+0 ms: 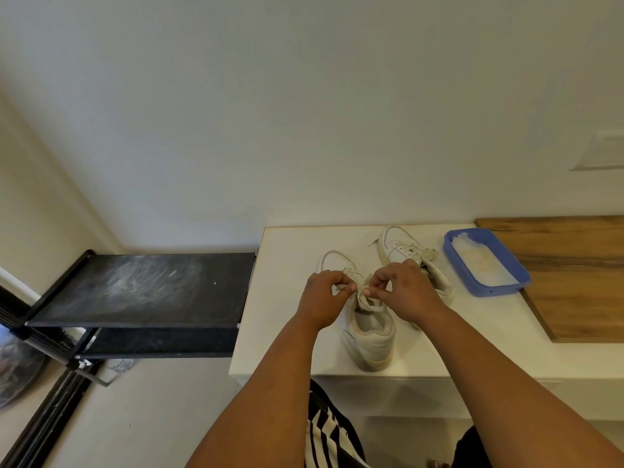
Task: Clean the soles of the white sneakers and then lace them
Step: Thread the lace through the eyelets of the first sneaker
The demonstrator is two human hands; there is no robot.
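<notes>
Two white sneakers stand on a white table [280, 332]. The near sneaker [369, 336] points away from me, heel toward the front edge. My left hand [322, 297] and my right hand [401, 290] meet over its tongue, each pinching a piece of its white lace [363, 297] between thumb and fingers. The far sneaker [400, 246] stands behind my right hand, its laces threaded and loose ends trailing on the table; its heel part is hidden by my hand.
A blue plastic tray [456, 261] holding whitish liquid sits to the right of the sneakers, partly on a wooden board [574, 282]. A black shelf rack [141, 288] stands left of the table. A wall runs right behind the table.
</notes>
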